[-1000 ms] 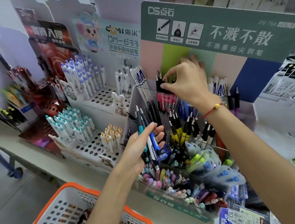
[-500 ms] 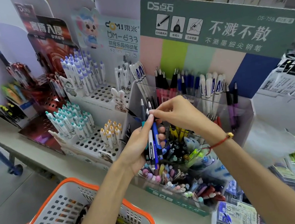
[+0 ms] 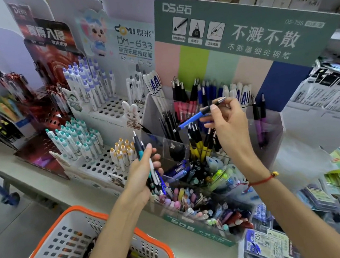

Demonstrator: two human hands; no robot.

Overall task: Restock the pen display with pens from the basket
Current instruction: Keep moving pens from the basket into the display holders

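My right hand [image 3: 228,126] pinches a blue pen [image 3: 193,118] with a black grip, held tilted above the middle compartments of the clear acrylic pen display [image 3: 271,136]. My left hand [image 3: 143,174] grips a small bunch of pens [image 3: 153,173], one teal and black, others white and blue, just in front of the display's left side. The display holds black, red, blue, yellow, white and purple pens in tiered compartments. The white basket with an orange rim [image 3: 41,256] sits at the bottom left with several pens inside, partly hidden by my left forearm.
White peg-hole pen stands [image 3: 105,163] with teal, yellow and purple capped pens stand left of the display. A green header card [image 3: 258,23] rises behind it. Packaged stationery [image 3: 267,247] lies at the lower right. The shelf edge [image 3: 87,191] runs diagonally above the basket.
My right hand came back from the rear compartment, took a blue pen out of the bunch in my left hand and lifted it up and to the right over the display.
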